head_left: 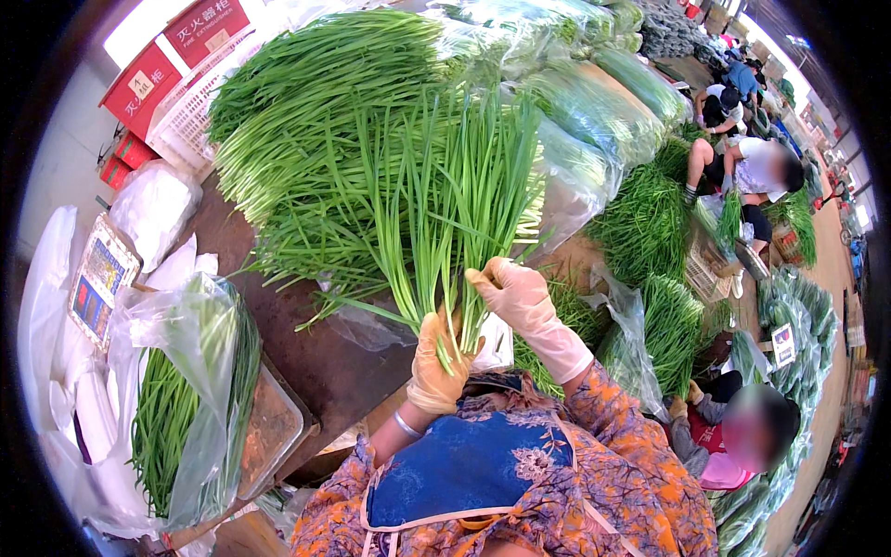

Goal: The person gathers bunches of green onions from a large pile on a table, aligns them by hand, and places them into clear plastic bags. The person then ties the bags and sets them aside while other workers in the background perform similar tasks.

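My left hand (pixel 434 371), in a pale rubber glove, is wrapped round the lower stems of a bunch of garlic chives (pixel 445 204). The leaves fan out upward, away from me. My right hand (pixel 522 304), gloved too, has its fingers curled in a pinch against the stems at the bunch's right side, just above the left hand. The right fingertips are partly hidden. Behind the bunch a big heap of garlic chives (pixel 325 102) lies on the brown table (pixel 311 371), its pale stem ends toward the right.
At the left, a clear bag of chives (pixel 176 408) rests on a metal tray (pixel 269 436). Plastic-wrapped bundles (pixel 594 111) lie beyond the heap. A white crate (pixel 190 125) and red boxes (pixel 139 93) stand far left. Several people, including one worker (pixel 733 441), sit among chives at the right.
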The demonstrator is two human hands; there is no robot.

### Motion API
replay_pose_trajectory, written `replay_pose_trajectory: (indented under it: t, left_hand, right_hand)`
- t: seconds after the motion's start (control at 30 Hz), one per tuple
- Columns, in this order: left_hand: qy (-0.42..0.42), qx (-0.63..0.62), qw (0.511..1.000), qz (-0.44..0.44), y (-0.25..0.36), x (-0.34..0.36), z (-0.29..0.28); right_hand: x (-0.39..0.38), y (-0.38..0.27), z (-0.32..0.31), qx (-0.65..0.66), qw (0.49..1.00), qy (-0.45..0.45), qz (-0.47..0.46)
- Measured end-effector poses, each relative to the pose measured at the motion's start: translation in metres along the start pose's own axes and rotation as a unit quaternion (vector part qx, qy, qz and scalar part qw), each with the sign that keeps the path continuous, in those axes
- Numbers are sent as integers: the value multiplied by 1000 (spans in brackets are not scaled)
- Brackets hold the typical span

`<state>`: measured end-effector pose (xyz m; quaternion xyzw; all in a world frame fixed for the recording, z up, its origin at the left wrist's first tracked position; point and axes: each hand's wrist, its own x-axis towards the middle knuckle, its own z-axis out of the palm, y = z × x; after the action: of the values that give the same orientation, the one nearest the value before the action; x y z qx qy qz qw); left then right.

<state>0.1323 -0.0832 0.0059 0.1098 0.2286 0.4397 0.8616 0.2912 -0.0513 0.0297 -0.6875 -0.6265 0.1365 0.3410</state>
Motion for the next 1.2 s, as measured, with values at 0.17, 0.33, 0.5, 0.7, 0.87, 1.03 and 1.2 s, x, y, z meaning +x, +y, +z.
replay_pose_trajectory:
  t: [0.17,0.33,0.5,0.7,0.87,1.03,1.2]
  left_hand:
    - [-10,35,999,10,1,2,-4]
    - [7,-12,1000,22,-2,4,3]
    - [35,-22,996,-77,-5,10,-18]
    - [29,36,989,-143,7,16,-25]
    - [84,90,988,-90,1,16,-16]
    - [62,100,988,-101,-2,19,-12]
    - [63,88,988,-110,-6,22,-11]
  right_hand:
    - [-2,-16,0,-94,988,-120,13]
    - [-7,3,1,-22,981,-155,114]
    - [-33,-22,-31,157,976,-146,-30]
    - [-56,-7,-88,332,933,101,92]
    - [-92,103,-106,244,913,291,145]
    - [-119,179,-53,-53,967,-14,248]
    - [-51,113,24,260,907,-44,328]
